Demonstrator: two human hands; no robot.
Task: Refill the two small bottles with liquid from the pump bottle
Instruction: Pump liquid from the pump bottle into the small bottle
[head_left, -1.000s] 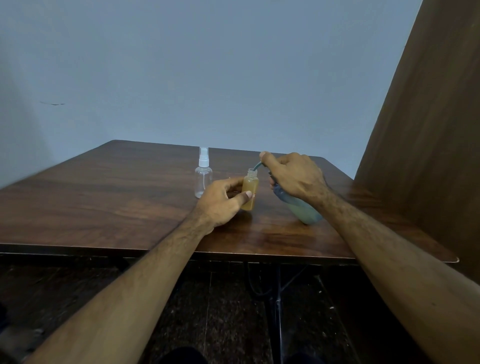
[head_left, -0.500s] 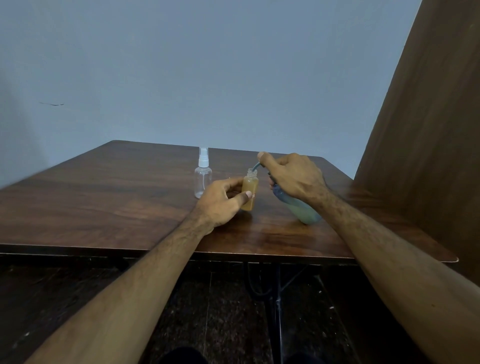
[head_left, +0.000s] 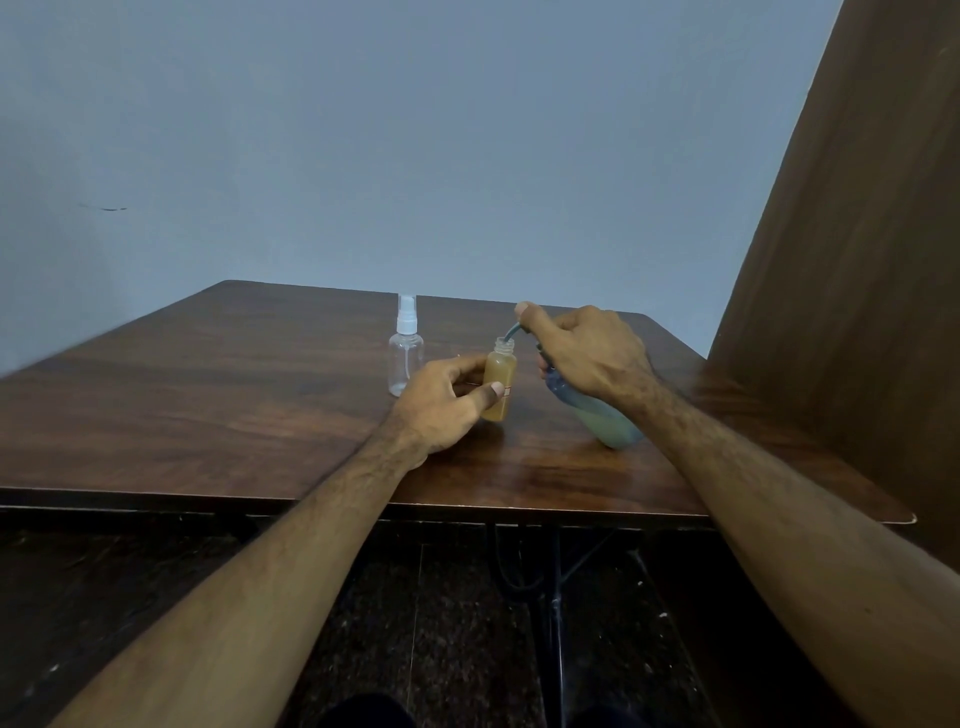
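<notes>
Your left hand (head_left: 447, 402) pinches the light, slippery amber bottle (head_left: 500, 383) upright on the bench (head_left: 208, 415); your right hand (head_left: 587, 351) wraps the tilted pump bottle (head_left: 605, 418), spout at its mouth. Hold low.

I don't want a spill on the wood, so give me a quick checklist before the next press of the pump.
1. Amber bottle uncapped, mouth open: ok.
2. Pump spout at the amber bottle's mouth: ok, the tip sits at the rim.
3. Left hand steadying the amber bottle upright on the table: ok.
4. Right hand has a grip on the pump bottle, finger on the pump head: ok; the bottle leans.
5. Room left in the amber bottle: cannot tell; it looks coloured nearly to the neck.
6. Clear spray bottle ready for filling: not ok, its sprayer top is on.
</notes>
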